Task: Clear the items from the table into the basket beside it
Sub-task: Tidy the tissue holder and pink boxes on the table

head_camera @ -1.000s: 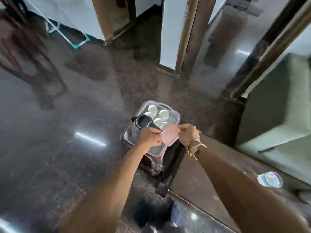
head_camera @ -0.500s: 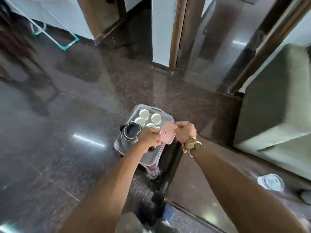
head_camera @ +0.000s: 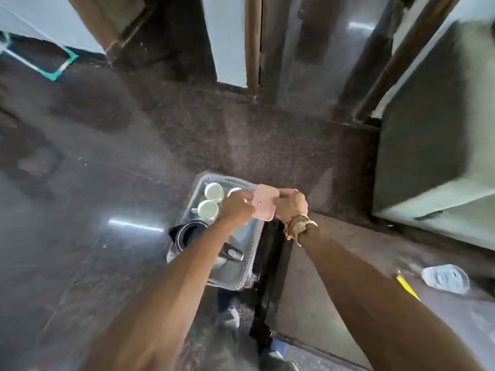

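Carried farther along the basket [head_camera: 227, 285] than 0.5 s ago, now above its far right corner: pink box [head_camera: 263, 202]. Pinched at one edge by left hand [head_camera: 235, 208], gripped at the other by right hand [head_camera: 292, 203]. Inside basket, 3 white cups [head_camera: 213, 190] far, kettle [head_camera: 191, 234] nearer. Right of basket, table [head_camera: 334, 277] bearing clear plastic item [head_camera: 446, 279], yellow pencil [head_camera: 407, 286].

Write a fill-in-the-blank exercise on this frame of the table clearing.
The left hand and right hand hold a ____ box between them over the basket.
Inside the basket, near the white cups, stands a ____.
On the table, a ____ pencil lies beside the clear plastic container.
Missing: pink; kettle; yellow.
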{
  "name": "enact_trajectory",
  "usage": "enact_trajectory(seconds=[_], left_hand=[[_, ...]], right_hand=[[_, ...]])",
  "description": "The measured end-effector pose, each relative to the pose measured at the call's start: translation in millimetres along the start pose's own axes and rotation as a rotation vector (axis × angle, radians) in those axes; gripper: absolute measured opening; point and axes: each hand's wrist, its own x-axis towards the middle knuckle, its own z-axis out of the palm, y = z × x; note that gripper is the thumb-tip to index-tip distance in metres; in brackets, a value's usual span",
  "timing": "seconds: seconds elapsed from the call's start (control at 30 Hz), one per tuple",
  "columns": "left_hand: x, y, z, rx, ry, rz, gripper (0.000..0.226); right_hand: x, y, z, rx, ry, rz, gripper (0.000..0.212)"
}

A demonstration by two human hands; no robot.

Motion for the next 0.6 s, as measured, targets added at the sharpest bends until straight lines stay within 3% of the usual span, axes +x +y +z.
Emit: enact_trajectory(seconds=[0.17,0.33,0.6], left_hand=[[62.6,-11.3,16.1,0.149,-0.14,-0.025,0.048],[106.0,-28.7,36.3,0.213,-0.224,-0.062,0.05],[146.5,-40.7,50.3,0.34,-0.231,-0.094,0.031]], right_hand=[[40.4,13.3,43.4,-0.014,0.02,0.097,0.023],[73.4,26.7,79.0,0.037,0.033,0.23,0.034],[104.7,23.2,109.6,-0.13,0.055,0.202,0.035]])
